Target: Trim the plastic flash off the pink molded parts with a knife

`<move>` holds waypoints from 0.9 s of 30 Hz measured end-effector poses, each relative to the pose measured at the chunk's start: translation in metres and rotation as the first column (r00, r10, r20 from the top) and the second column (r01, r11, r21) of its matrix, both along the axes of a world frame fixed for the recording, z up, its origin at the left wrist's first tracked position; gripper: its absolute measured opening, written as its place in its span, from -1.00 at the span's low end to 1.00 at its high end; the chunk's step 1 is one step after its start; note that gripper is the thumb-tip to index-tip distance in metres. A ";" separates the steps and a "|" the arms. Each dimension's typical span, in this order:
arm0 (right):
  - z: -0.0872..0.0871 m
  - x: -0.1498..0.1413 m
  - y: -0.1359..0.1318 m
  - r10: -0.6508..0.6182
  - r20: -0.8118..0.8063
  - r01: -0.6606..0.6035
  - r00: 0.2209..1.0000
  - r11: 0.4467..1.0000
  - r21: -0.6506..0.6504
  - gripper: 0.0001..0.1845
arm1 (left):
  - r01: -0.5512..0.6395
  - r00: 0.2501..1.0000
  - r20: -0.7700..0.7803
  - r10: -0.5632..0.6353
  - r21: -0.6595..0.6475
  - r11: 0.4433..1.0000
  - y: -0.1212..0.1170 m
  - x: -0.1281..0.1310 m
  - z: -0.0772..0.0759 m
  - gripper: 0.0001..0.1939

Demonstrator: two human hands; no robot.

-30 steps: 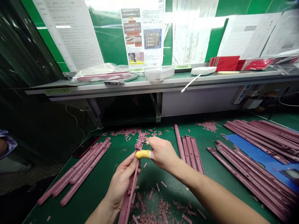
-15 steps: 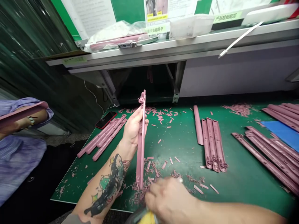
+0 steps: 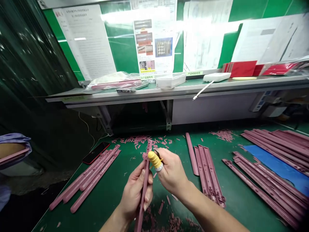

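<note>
My left hand (image 3: pixel 136 188) is closed around a long pink plastic strip (image 3: pixel 145 180), which stands tilted with its clip-like upper end pointing away from me. At that upper end is my right hand (image 3: pixel 172 169), its thumb wrapped in a ridged yellow finger cover (image 3: pixel 154 159) that presses close to the strip. Its fingers are curled around a slim dark tool (image 3: pixel 158 154), mostly hidden, so I cannot tell its exact kind. Pink shavings (image 3: pixel 175 222) and small cut pieces lie on the green table under both hands.
Several pink strips lie at the left (image 3: pixel 94 180), at centre right (image 3: pixel 209 174) and far right (image 3: pixel 267 190), near a blue sheet (image 3: pixel 272 162). A phone (image 3: pixel 96 153) rests by the left edge. A shelf (image 3: pixel 145 95) crosses behind. Another person's arm (image 3: pixel 12 149) shows at left.
My right hand has risen from the shavings at the table's front to the strip's upper end. The left hand and strip sit lower in view as the camera has tilted up.
</note>
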State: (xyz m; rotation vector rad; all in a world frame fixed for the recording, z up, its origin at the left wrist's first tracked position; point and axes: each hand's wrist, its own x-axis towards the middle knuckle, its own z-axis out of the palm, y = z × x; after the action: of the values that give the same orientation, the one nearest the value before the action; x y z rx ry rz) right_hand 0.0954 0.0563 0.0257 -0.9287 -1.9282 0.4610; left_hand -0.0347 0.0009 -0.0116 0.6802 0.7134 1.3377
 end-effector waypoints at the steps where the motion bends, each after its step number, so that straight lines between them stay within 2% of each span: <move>1: -0.002 -0.001 -0.002 -0.006 0.007 0.006 1.000 1.000 0.002 -0.60 | -0.012 1.000 -0.003 0.012 0.009 1.000 -0.001 0.000 0.001 -0.70; 5: -0.003 -0.002 -0.008 0.005 -0.003 -0.005 1.000 1.000 0.019 -0.58 | -0.046 0.999 -0.013 0.047 0.046 0.998 -0.005 0.001 0.000 -0.70; 11: 0.003 0.001 -0.014 0.034 0.012 -0.034 0.999 0.998 0.047 -0.53 | -0.028 0.999 -0.028 0.030 0.052 0.998 -0.008 -0.002 -0.003 -0.68; 16: 0.006 0.004 -0.017 0.018 0.135 -0.036 0.991 0.990 0.136 -0.54 | -0.055 0.997 -0.060 0.058 0.046 0.997 -0.014 -0.005 -0.001 -0.67; 22: 0.010 0.006 -0.023 -0.095 0.229 0.048 0.969 0.978 0.205 -0.59 | -0.126 0.989 -0.083 0.125 -0.014 0.992 -0.028 -0.004 0.010 -0.65; 27: 0.019 0.006 -0.027 -0.091 0.348 -0.002 0.933 0.966 0.258 -0.60 | -0.164 0.983 -0.089 0.158 -0.062 0.985 -0.038 -0.003 0.022 -0.58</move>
State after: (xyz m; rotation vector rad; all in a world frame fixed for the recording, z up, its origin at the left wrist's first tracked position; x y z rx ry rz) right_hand 0.1016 0.0290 0.0443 -0.9305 -2.2237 0.0081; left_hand -0.0373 -0.0374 0.0107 0.6362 0.8940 1.4311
